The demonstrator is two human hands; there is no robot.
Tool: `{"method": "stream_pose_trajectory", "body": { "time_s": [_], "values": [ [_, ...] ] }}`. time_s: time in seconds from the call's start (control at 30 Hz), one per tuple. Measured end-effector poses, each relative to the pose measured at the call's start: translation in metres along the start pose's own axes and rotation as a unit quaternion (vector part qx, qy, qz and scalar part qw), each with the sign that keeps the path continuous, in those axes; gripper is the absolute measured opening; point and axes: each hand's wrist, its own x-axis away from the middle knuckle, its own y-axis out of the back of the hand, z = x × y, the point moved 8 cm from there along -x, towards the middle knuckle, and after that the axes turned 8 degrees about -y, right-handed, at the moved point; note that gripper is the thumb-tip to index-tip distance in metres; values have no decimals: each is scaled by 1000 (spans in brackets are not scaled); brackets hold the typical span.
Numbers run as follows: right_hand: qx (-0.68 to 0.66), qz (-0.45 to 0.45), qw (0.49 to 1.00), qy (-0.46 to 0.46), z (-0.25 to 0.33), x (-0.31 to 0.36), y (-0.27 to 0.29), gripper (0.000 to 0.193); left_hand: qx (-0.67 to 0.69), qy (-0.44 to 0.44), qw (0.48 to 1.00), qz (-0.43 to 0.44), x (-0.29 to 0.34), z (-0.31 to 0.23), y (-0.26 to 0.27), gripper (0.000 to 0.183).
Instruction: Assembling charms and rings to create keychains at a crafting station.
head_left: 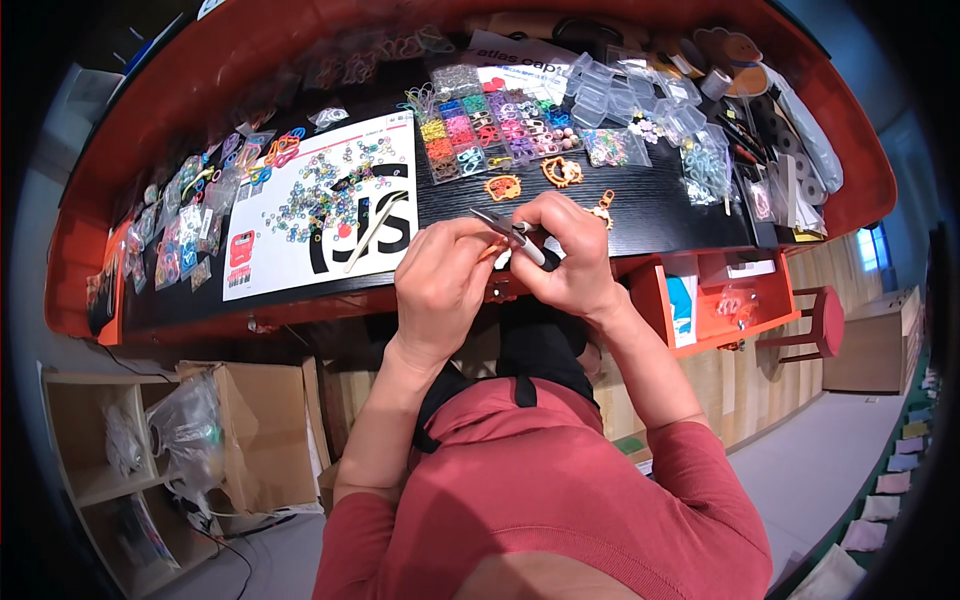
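A red stool and a bright window are right of the desk. A shelf stands near the desk's left end.

A craft workspace, judging by the pliers, compartment box, loose rings and bagged pieces.

Pliers: metal-tipped, pale-handled; held aslant in the right hand, tip pointing toward the far left.
Orange piece: small, mostly hidden; pinched in the left hand, near the pliers.
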Motion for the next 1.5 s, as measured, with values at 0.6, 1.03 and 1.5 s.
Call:
{"method": "stream_pose_trajectory", "body": {
  "time_s": [0.6,1.03,1.5],
  "values": [
    [-61,40,996,-49,-17,6,-13,26,45,83,995,-25,3,15,-2,14],
    [68,11,998,-11,0,14,14,34,78,122,983,-108,0,19,17,16],
    [73,-4,997,13,7,12,8,32,87,136,979,-126,3,17,20,18]
  ]
}}
